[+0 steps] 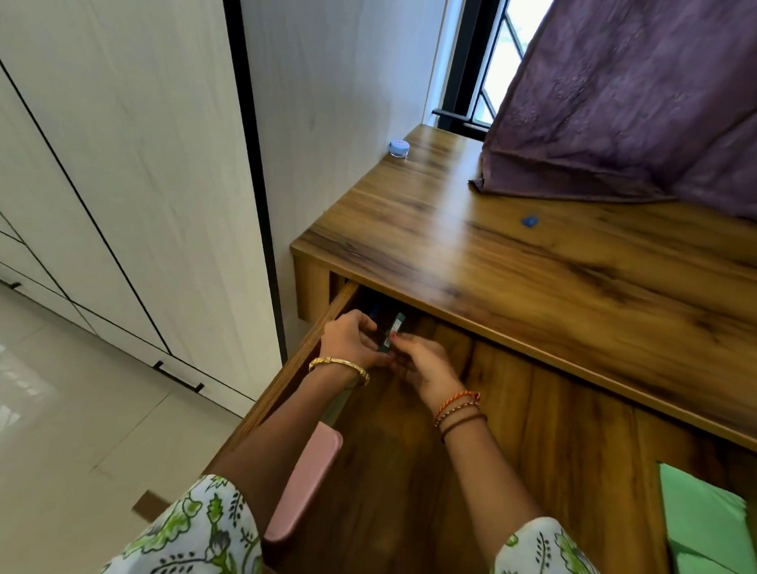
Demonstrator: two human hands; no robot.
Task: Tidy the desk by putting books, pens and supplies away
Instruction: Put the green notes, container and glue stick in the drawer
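Both my hands reach into the open wooden drawer [514,431] under the desk top [548,263]. My left hand [350,338] and my right hand [425,366] meet at the drawer's far left corner around a small teal box [392,332], which stands on edge. Fingers of both hands touch it; more dark items behind it are hidden under the desk edge. A pink flat case [307,479] lies along the drawer's left side beneath my left forearm. Green paper [713,539] lies in the drawer's right part.
On the desk top stand a small jar with a blue lid [399,148] by the wall and a tiny blue scrap [529,221]. A purple curtain [649,104] hangs onto the desk at the back right. White cupboards [86,154] and a tiled floor lie to the left.
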